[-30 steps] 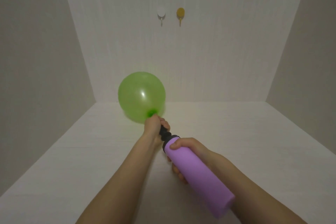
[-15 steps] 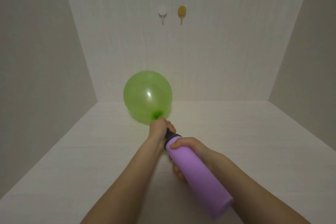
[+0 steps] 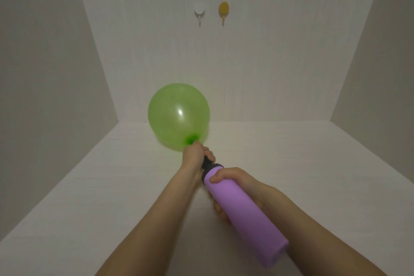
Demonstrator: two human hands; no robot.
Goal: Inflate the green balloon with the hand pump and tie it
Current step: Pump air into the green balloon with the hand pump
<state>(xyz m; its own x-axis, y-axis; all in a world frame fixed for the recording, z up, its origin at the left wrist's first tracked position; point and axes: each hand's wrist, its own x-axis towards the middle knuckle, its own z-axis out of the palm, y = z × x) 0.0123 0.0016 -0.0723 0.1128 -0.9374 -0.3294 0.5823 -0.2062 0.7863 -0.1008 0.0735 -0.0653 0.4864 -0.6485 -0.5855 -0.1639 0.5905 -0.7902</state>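
Observation:
A round, translucent green balloon [image 3: 178, 116] is inflated and stands up off the black nozzle of a purple hand pump [image 3: 244, 210]. My left hand [image 3: 195, 155] grips the balloon's neck around the nozzle, which hides the neck itself. My right hand [image 3: 233, 184] is wrapped around the front end of the purple barrel, thumb on top. The pump points away from me and to the upper left, above a white table [image 3: 291, 163].
White walls close in the table at the back and on both sides. Two wall hooks hang high on the back wall, one white [image 3: 199, 10] and one yellow [image 3: 223, 10].
The purple barrel has slid forward towards the nozzle, so less black shaft shows. The balloon has grown slightly and shifted a little to the right.

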